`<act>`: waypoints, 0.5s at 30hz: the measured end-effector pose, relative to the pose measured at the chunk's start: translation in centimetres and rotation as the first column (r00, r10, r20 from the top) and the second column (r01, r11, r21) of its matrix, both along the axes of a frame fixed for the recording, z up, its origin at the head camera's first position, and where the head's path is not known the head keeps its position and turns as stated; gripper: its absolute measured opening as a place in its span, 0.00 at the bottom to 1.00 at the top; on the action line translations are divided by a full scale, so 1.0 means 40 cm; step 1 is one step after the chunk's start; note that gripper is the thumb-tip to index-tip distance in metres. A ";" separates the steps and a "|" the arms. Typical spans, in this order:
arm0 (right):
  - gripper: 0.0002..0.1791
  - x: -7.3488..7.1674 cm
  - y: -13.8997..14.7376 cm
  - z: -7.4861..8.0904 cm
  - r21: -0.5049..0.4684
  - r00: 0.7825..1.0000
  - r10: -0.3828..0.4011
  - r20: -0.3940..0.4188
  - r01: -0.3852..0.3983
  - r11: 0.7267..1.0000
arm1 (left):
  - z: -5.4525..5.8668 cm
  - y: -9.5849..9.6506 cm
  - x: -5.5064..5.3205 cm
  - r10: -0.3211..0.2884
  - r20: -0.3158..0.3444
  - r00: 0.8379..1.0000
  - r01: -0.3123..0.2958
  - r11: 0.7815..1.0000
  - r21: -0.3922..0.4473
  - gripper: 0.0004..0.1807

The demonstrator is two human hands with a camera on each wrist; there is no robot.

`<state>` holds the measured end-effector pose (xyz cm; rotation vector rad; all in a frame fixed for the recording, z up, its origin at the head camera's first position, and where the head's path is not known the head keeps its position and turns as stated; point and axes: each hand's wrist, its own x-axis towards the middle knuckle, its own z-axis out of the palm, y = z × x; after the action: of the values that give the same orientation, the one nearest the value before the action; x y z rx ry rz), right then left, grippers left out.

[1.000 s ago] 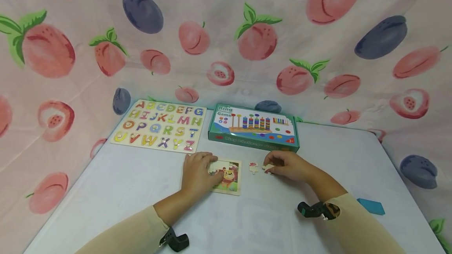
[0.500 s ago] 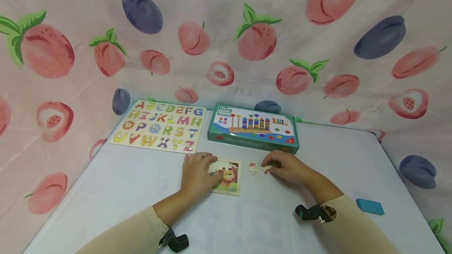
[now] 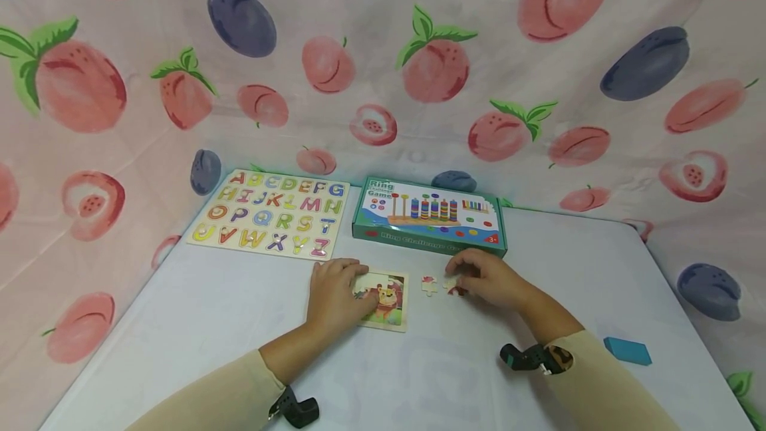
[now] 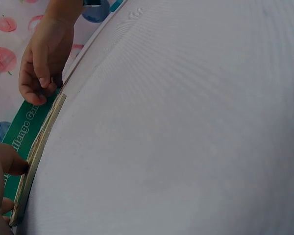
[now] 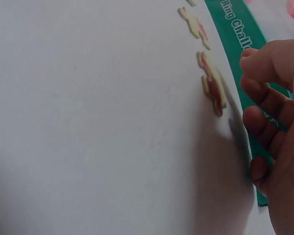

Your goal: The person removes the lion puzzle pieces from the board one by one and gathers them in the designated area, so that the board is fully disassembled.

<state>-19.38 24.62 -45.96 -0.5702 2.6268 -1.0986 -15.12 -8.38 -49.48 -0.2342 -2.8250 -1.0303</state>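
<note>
The left hand (image 3: pixel 336 292) rests spread on the puzzle (image 3: pixel 391 313), while the right hand (image 3: pixel 492 283), its fingers loosely bent, is just beside a piece (image 5: pixel 214 88).

One bench (image 3: pixel 419 378), and on it: 1 alphabet board (image 3: pixel 294 213) with 26 letters (image 3: pixel 309 204) (rows of 7, 7, 6 and 6, yep I counted), 1 green Ring Challenge Game box (image 3: pixel 427 218), 1 small framed picture puzzle (image 3: pixel 405 304) and 1 blue block (image 3: pixel 627 350). Loose puzzle pieces (image 3: pixel 429 286): I get 2. Grips come as a pair, so 1 left grip (image 3: pixel 338 290) and 1 right grip (image 3: pixel 489 283). Also 2 tan sleeves (image 3: pixel 221 394) and 2 black wrist gadgets (image 3: pixel 302 410). The backdrop print shows 5 dark blue fruits (image 3: pixel 243 18) in the head view, plus well over a dozen pink fruits (image 3: pixel 437 68) lol.
</note>
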 end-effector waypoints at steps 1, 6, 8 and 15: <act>0.13 -0.003 -0.003 0.002 -0.008 1.000 -0.005 0.007 0.005 1.000 | 0.000 0.000 0.000 -0.002 -0.003 1.000 0.002 1.000 -0.006 0.27; 0.13 -0.015 -0.028 0.015 -0.062 0.999 -0.006 0.047 0.009 0.998 | 0.004 0.001 0.002 -0.019 -0.013 1.000 0.018 0.999 -0.030 0.29; 0.13 -0.018 -0.040 0.018 -0.074 0.997 -0.014 0.072 0.019 0.997 | 0.005 0.002 0.003 -0.026 -0.012 1.000 0.025 0.999 -0.036 0.30; 0.12 -0.030 -0.087 0.029 -0.110 0.988 -0.013 0.155 0.030 0.993 | 0.007 0.007 0.004 -0.047 -0.005 0.999 0.047 0.999 -0.019 0.32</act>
<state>-20.57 21.15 -44.81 -0.4597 2.4565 -1.2506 -14.95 -8.10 -49.21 -0.3067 -2.8380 -1.0110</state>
